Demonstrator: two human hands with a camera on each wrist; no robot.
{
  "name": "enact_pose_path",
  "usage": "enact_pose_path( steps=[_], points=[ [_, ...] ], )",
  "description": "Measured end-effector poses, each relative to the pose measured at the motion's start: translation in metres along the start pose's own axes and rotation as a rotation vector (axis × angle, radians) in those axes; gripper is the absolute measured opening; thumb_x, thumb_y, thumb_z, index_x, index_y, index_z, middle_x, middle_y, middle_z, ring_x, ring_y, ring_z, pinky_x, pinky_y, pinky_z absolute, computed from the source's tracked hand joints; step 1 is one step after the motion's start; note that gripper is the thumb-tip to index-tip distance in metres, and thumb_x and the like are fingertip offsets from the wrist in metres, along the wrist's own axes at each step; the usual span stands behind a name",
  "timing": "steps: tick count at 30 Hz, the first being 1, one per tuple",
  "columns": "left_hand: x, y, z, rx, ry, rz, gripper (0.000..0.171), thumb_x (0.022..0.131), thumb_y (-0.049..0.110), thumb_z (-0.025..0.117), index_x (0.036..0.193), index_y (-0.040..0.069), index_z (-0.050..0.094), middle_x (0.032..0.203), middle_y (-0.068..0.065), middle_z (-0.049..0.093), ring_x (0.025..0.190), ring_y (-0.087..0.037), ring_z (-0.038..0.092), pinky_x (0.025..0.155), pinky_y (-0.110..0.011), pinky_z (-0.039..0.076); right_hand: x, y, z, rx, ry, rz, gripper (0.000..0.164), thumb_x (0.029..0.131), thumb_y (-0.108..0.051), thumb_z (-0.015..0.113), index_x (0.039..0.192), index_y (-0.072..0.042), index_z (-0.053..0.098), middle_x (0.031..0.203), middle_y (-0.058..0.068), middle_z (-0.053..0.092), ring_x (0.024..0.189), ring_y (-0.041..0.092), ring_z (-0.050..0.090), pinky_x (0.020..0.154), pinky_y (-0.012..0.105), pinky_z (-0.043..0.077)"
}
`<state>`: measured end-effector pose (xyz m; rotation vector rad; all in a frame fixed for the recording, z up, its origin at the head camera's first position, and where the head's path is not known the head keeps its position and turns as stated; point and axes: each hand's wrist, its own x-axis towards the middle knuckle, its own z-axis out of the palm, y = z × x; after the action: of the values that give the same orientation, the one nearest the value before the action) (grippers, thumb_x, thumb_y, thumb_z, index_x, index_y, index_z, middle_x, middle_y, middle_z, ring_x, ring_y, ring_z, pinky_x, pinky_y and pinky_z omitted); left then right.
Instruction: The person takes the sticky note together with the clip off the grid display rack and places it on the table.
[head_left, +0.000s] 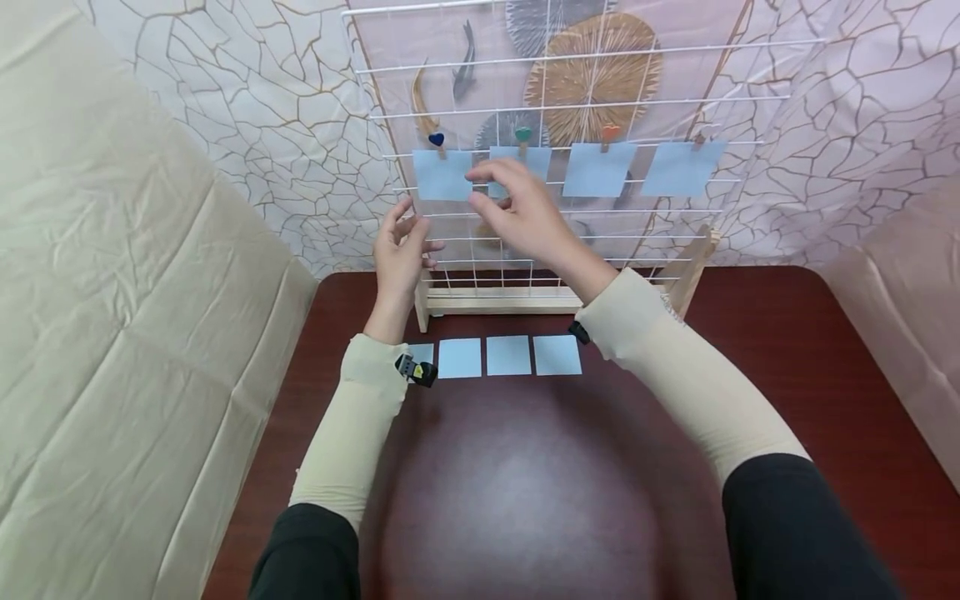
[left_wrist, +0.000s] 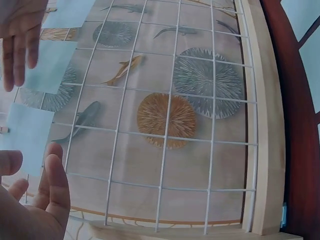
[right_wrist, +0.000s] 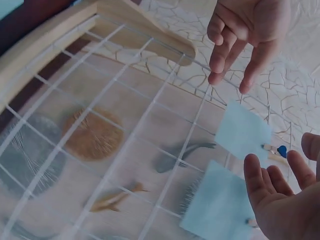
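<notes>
Several pale blue paper notes hang in a row on a white wire grid [head_left: 491,238]. The leftmost note [head_left: 441,177] is clipped by a clothespin with a dark blue heart [head_left: 437,139]. My left hand [head_left: 400,254] is just below and left of that note, fingers loosely bent and nothing between them. In front of the second note [head_left: 536,158], which it partly covers, is my right hand [head_left: 528,212]; its thumb and forefinger stand apart with no object between them. The right wrist view shows both hands [right_wrist: 252,35] near the clipped notes [right_wrist: 243,131], fingers spread.
A third note [head_left: 597,171] and a fourth note [head_left: 682,169] hang further right, also clipped. The grid stands in a wooden base [head_left: 498,302] on a dark red table [head_left: 510,483]. Several more blue notes [head_left: 507,356] lie in a row before it, the leftmost partly hidden by my left wrist.
</notes>
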<state>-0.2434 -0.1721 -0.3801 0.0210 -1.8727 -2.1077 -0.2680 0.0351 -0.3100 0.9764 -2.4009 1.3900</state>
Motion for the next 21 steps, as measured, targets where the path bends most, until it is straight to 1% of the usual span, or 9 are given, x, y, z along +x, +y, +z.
enact_pose_path(
  steps=[4,7,10,13,15,17,19,21],
  points=[
    [0.003,0.003,0.000,0.002,0.003,0.007,0.054,0.107,0.015,0.062,0.158,0.012,0.046,0.148,-0.027,0.051,0.071,-0.015,0.073,0.052,-0.020,0.053,0.011,-0.010,-0.002,-0.021,0.010,-0.038,0.039,0.107,-0.020,0.064,0.141,-0.001,0.063,0.153,0.013,0.052,0.141,0.020,0.048,0.098,0.035,0.056],
    [0.005,0.006,0.000,0.004,0.007,0.004,0.053,0.107,0.013,0.062,0.158,0.012,0.047,0.149,-0.025,0.050,0.069,-0.015,0.072,0.052,-0.019,0.052,0.018,-0.016,-0.003,-0.038,0.011,-0.044,0.043,0.107,-0.021,0.065,0.145,-0.003,0.060,0.156,0.013,0.048,0.143,0.018,0.045,0.098,0.032,0.056],
    [0.009,0.009,0.000,0.006,0.004,0.002,0.054,0.106,0.012,0.062,0.158,0.012,0.047,0.149,-0.022,0.051,0.069,-0.014,0.072,0.052,-0.019,0.052,0.025,-0.020,-0.004,-0.045,0.010,-0.029,0.046,0.107,-0.022,0.065,0.149,-0.004,0.057,0.158,0.011,0.047,0.145,0.015,0.043,0.100,0.029,0.055],
    [0.014,0.011,-0.001,0.008,-0.004,-0.003,0.054,0.106,0.014,0.063,0.158,0.013,0.047,0.147,-0.019,0.053,0.069,-0.013,0.072,0.051,-0.019,0.052,0.030,-0.023,-0.003,-0.051,0.005,-0.011,0.048,0.107,-0.022,0.065,0.151,-0.006,0.055,0.158,0.008,0.047,0.143,0.012,0.043,0.101,0.026,0.054],
    [0.017,0.013,-0.003,0.008,-0.012,-0.003,0.053,0.107,0.015,0.062,0.158,0.013,0.048,0.146,-0.017,0.056,0.070,-0.014,0.073,0.051,-0.019,0.053,0.034,-0.024,-0.001,-0.057,0.006,-0.015,0.049,0.107,-0.021,0.065,0.152,-0.005,0.054,0.158,0.008,0.048,0.143,0.012,0.044,0.101,0.025,0.053],
    [0.020,0.013,-0.005,0.001,-0.020,-0.006,0.052,0.107,0.016,0.062,0.157,0.013,0.049,0.144,-0.016,0.060,0.070,-0.014,0.073,0.051,-0.020,0.053,0.038,-0.026,0.000,-0.062,0.002,0.001,0.050,0.107,-0.022,0.065,0.153,-0.005,0.054,0.159,0.008,0.047,0.144,0.011,0.043,0.101,0.024,0.053],
    [0.022,0.014,-0.006,-0.007,-0.030,-0.003,0.051,0.107,0.016,0.062,0.157,0.012,0.049,0.142,-0.016,0.063,0.070,-0.014,0.074,0.050,-0.020,0.053,0.041,-0.027,0.002,-0.063,0.003,0.011,0.052,0.107,-0.023,0.065,0.153,-0.005,0.053,0.160,0.010,0.045,0.144,0.013,0.042,0.101,0.024,0.053],
    [0.025,0.015,-0.006,-0.011,-0.038,-0.006,0.051,0.107,0.017,0.062,0.156,0.012,0.050,0.140,-0.016,0.065,0.069,-0.013,0.074,0.051,-0.020,0.053,0.044,-0.029,0.002,-0.074,-0.003,0.040,0.053,0.107,-0.026,0.064,0.155,-0.006,0.052,0.161,0.009,0.044,0.145,0.014,0.042,0.103,0.025,0.052]
  ],
)
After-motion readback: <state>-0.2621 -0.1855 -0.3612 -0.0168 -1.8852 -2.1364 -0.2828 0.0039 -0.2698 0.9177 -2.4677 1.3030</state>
